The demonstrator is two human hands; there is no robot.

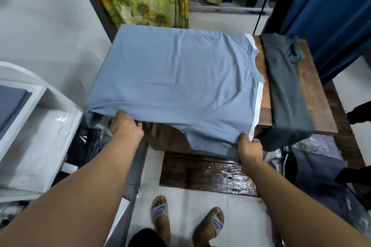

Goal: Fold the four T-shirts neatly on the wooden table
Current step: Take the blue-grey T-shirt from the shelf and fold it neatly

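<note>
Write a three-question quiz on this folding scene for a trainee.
1. Fill in: on the wooden table, the dark T-shirt lies to the ___ of the light blue T-shirt.
2. What does the right hand grip?
A. the light blue T-shirt's white-trimmed edge
B. the dark T-shirt
C. nothing
3. True or false: the left hand grips the near edge of the light blue T-shirt.

Key: 1. right; 2. A; 3. true.
</note>
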